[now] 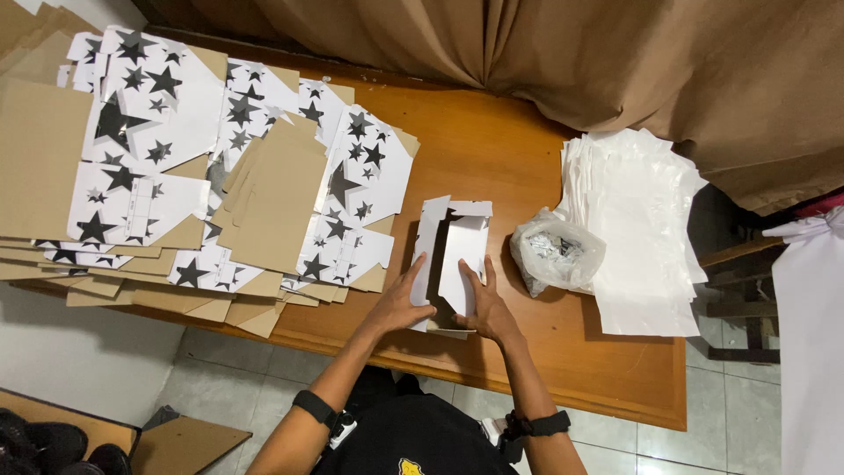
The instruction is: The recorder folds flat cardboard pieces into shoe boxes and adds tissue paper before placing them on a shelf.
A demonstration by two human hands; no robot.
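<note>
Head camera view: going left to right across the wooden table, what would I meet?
Pile of star-printed flat cardboard boxes → white box under left hand and right hand → clear plastic bag → stack of white sheets.

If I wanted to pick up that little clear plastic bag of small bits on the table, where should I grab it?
Probably by the bunched, crumpled top of the clear plastic bag, coming straight down from above. It sits slumped on the wooden table with the stack of white sheets close on one side, so a sideways approach looks cramped.

- A small home packaging workshop: wooden table (pixel 492 158) on tiled floor.
- Stacks of flat star-printed box blanks (pixel 220 167) at upper left.
- Clear plastic bags (pixel 637 229) piled at right.
- Brown curtain (pixel 615 62) along the top.
</note>
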